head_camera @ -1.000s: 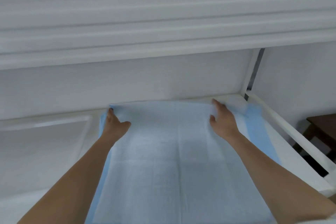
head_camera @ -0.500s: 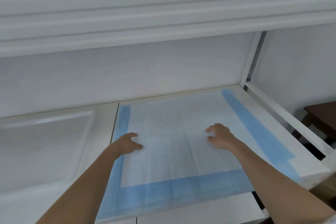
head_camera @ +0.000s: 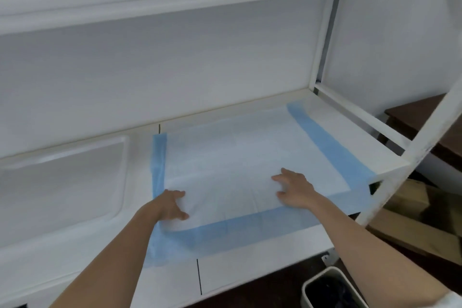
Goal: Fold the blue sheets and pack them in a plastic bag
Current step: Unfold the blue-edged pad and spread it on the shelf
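Blue sheet [head_camera: 240, 157] under both hands' fingers [head_camera: 280, 179]

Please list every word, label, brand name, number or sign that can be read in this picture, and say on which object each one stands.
There is no readable text in this picture.
The blue sheet shows only a plain white middle and a blue border.
The white table carries two short black lines, which are marks, not letters.
The left hand, the right hand and the bin show no writing.
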Demonstrator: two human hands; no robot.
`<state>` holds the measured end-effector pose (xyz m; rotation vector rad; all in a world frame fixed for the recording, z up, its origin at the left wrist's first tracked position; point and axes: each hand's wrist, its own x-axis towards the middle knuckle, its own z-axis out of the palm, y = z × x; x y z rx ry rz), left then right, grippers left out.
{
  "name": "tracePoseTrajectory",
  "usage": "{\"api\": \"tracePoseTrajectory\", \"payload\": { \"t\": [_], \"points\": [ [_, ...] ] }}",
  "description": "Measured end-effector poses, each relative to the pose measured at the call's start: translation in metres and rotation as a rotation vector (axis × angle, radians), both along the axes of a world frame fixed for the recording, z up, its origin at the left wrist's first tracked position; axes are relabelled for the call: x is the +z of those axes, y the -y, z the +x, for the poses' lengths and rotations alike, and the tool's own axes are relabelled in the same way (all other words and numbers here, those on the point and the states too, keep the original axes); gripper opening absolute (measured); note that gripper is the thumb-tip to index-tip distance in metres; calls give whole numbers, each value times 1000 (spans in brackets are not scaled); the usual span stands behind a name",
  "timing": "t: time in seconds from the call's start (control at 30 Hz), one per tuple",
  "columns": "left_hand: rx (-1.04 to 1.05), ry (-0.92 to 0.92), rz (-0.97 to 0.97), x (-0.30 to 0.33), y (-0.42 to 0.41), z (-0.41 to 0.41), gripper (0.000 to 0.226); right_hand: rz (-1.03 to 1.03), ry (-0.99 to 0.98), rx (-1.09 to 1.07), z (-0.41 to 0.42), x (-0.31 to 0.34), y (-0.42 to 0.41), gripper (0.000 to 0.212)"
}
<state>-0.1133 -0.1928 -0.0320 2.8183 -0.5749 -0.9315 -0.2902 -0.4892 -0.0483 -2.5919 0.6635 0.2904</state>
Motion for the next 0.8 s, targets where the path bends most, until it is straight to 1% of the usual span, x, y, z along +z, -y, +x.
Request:
{"api": "tracePoseTrajectory", "payload": {
  "t": [0.07, 0.17, 0.3, 0.37, 0.43, 0.5, 0.57, 0.7, 0.8],
  "points": [
    [28, 5, 15, -4, -8, -3, 90, 91, 43, -33, -9, 1, -4, 48],
    [59, 24, 45, -11, -14, -7, 89, 208, 154, -132, -20, 9, 2, 33],
    [128, 96, 28, -11, -6, -21, 75, 201, 191, -355, -40, 12, 26, 28],
    [166, 152, 72, -7, 2, -30, 65, 147, 164, -446, -51, 9, 37, 30],
    [162, 200, 125, 1, 13, -36, 58, 88, 116, -538, -61, 8, 45, 36],
    [127, 215, 126, 7, 30, -41, 59, 98, 116, -641, -74, 7, 54, 42],
    [95, 220, 85, 11, 50, -49, 61, 138, 139, -741, -90, 4, 63, 49],
    [-37, 178, -63, 10, 102, -75, 70, 305, 218, -818, -117, -6, 83, 64],
    [-168, 156, -139, 6, 148, -104, 79, 563, 290, -848, -129, -8, 92, 68]
  ]
}}
